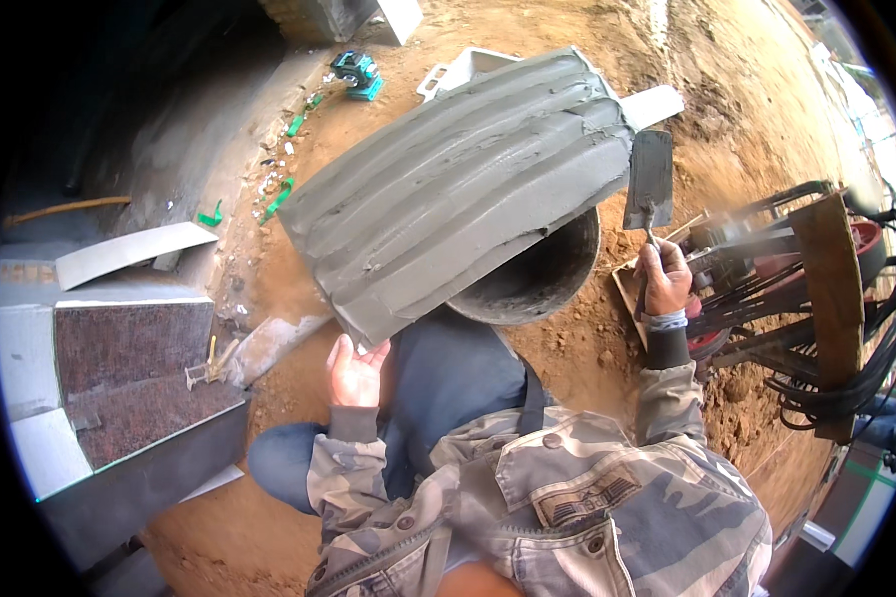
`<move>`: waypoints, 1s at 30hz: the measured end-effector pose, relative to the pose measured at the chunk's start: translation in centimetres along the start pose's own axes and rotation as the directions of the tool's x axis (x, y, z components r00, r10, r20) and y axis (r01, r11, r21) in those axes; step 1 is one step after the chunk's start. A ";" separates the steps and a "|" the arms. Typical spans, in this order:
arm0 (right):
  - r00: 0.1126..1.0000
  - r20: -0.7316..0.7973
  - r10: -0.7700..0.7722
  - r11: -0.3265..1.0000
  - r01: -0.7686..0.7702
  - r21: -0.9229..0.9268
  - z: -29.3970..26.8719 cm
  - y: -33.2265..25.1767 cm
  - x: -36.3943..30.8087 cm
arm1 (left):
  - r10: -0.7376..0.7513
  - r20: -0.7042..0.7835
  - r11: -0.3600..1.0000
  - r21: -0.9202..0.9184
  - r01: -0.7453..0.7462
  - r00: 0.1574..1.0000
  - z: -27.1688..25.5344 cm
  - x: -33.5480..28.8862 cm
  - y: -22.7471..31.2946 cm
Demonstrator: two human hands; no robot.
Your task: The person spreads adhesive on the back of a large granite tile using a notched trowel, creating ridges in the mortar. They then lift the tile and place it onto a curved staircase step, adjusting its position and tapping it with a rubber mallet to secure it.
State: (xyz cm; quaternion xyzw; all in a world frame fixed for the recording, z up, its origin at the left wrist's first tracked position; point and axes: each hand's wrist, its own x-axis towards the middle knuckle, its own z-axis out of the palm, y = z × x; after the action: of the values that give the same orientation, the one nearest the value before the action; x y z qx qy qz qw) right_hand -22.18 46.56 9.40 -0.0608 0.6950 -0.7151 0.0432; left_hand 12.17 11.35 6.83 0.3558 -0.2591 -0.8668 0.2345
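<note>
A large rectangular slab [458,189] lies tilted across the middle, its upper face coated in grey ridged mortar. It rests over a dark round bucket [538,284], which shows partly beneath its right edge. At the slab's near left corner is my left hand [354,376], palm up, with its fingertips against the edge and partly hidden underneath. My right hand [664,279] is wrapped around the handle of a trowel [650,179]. The trowel's flat blade, smeared with mortar, points away from me just right of the slab.
Beyond the slab are a white tub [473,70] and a teal laser level [358,75] on brown soil. Black cables [836,368] and a wooden board [831,289] crowd the right. Speckled brown stone steps [134,383] stand left, beside a loose pale slab [134,254].
</note>
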 end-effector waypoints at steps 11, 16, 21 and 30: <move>0.998 -0.041 0.054 0.998 -0.055 -0.011 -2.0 2.1 -0.3 | 0.035 -0.020 0.993 0.114 -0.033 0.999 4.5 -6.7 -6.4; 0.993 0.092 -0.073 0.937 0.100 -0.334 -2.3 0.9 0.7 | -0.107 0.109 0.985 0.143 0.091 0.988 4.3 -7.2 -7.8; 0.960 0.245 -0.139 0.832 0.247 -0.497 -0.8 -2.3 2.8 | -0.189 0.157 0.971 0.180 0.160 0.969 4.9 -7.4 -8.5; 0.919 0.309 -0.244 0.781 0.375 -0.499 -1.1 -1.2 8.1 | -0.470 0.275 0.855 0.376 0.356 0.839 7.4 -7.7 -10.6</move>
State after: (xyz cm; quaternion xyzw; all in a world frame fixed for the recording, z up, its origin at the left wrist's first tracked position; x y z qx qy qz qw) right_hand -30.35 46.52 10.80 -0.2657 0.8411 -0.4708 -0.0156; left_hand 9.29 25.97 8.65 0.2727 -0.3462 -0.8949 -0.0701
